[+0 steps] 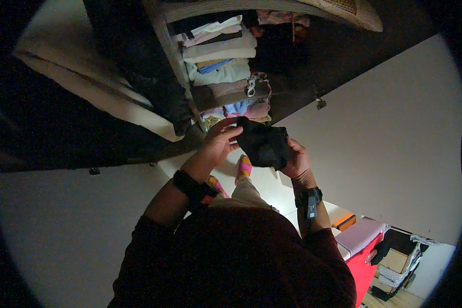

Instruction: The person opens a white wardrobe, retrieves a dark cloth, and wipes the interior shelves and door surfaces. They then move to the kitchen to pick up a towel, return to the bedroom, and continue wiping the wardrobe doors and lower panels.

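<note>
A dark folded cloth garment (262, 143) is held up between my two hands, in front of the wardrobe. My left hand (220, 141) has its fingers at the garment's upper left edge. At the other end, my right hand (298, 158) grips the right edge, with part of the fingers hidden behind the fabric. What kind of garment it is cannot be made out in the dim light. Just beyond the hands, a lower shelf holds blue and pink clothes (240, 109). Higher up stands a stack of folded light clothes (219, 52).
A wooden upright (173, 57) divides the wardrobe; beige and dark garments (100, 100) hang on the left. A wicker item (350, 11) sits at the top. Flat pale door panels (385, 127) flank me. A bed with red bedding (364, 265) lies behind on the right.
</note>
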A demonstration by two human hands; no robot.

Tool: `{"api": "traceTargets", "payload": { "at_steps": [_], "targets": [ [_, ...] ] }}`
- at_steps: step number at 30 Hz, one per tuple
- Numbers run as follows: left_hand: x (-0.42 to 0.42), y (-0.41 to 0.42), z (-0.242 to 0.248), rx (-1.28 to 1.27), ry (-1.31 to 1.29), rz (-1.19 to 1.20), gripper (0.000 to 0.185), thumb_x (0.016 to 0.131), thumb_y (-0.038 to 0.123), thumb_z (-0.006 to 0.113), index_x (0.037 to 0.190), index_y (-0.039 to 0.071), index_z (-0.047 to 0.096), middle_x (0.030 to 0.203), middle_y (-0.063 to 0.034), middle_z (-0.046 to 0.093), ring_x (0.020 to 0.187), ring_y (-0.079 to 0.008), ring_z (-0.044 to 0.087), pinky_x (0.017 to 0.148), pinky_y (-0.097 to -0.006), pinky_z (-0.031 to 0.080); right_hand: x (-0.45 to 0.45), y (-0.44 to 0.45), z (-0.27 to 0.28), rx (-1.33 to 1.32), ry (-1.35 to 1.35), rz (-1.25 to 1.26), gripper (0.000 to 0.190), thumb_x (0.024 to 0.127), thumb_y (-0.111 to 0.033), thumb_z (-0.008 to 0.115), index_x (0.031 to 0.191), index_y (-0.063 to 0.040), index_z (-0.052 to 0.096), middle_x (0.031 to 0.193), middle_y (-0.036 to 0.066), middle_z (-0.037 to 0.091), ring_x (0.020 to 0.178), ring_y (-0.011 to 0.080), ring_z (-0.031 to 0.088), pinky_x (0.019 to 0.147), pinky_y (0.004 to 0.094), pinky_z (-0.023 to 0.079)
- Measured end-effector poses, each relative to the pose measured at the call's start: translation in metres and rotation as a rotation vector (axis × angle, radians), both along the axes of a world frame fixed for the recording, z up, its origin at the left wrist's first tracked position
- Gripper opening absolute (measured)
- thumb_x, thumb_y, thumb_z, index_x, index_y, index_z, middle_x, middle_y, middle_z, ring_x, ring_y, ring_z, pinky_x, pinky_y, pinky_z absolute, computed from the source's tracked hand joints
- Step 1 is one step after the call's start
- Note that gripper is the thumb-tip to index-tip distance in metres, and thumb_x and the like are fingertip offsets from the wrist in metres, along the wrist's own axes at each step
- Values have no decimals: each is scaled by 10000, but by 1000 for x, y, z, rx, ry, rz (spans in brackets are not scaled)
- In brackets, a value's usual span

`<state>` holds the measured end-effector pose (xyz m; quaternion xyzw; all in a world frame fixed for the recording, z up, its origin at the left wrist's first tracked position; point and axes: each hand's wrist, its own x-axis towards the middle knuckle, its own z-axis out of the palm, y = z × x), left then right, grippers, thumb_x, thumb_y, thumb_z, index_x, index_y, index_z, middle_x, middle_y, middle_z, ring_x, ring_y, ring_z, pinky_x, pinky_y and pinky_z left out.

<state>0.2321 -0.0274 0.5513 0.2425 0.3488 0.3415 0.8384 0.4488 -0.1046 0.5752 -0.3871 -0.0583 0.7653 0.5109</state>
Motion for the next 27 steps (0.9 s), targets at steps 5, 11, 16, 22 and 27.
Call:
{"api": "traceTargets", "payload": {
  "at_steps": [5, 11, 16, 22, 27],
  "targets": [
    [-10, -3, -4, 380, 463, -47, 241, 851, 78, 608, 1089, 91, 575, 1010, -1, 606, 932, -138, 581, 733, -307, 500, -20, -3, -7, 119, 195, 107, 598, 854, -469, 537, 1289, -68, 450, 1300, 112, 497, 1158, 259, 505, 930, 438, 438],
    [-19, -40, -16, 1254, 591, -540, 313, 853, 102, 603, 1166, 83, 588, 1104, -110, 595, 1052, -183, 553, 844, -331, 492, -53, -15, -48, 49, 56, 175, 462, 894, -358, 519, 1245, -62, 465, 1133, 95, 572, 975, 244, 571, 838, 387, 470],
    [-54, -42, -47, 566, 530, -439, 259, 899, 154, 555, 1134, 57, 605, 1100, -122, 613, 979, -255, 613, 871, -360, 477, -36, -40, -106, 103, 29, 260, 346, 892, -261, 520, 1164, -48, 510, 1004, 106, 594, 889, 253, 592, 781, 362, 483],
    [-67, -62, -136, 569, 647, -419, 243, 926, 176, 519, 1113, 34, 582, 1086, -98, 598, 960, -191, 573, 833, -325, 460, 33, -42, -253, 295, -1133, 711, 278, 877, -158, 523, 1125, -37, 553, 954, 91, 626, 789, 225, 627, 676, 371, 525],
    [-27, -71, -252, 261, 589, -357, 291, 905, 257, 548, 1010, -8, 609, 1017, -132, 637, 958, -232, 598, 874, -337, 454, 100, 4, -382, 282, -1518, 644, 119, 820, -109, 589, 895, -20, 612, 733, 70, 629, 622, 194, 604, 568, 365, 500]
  ]
}}
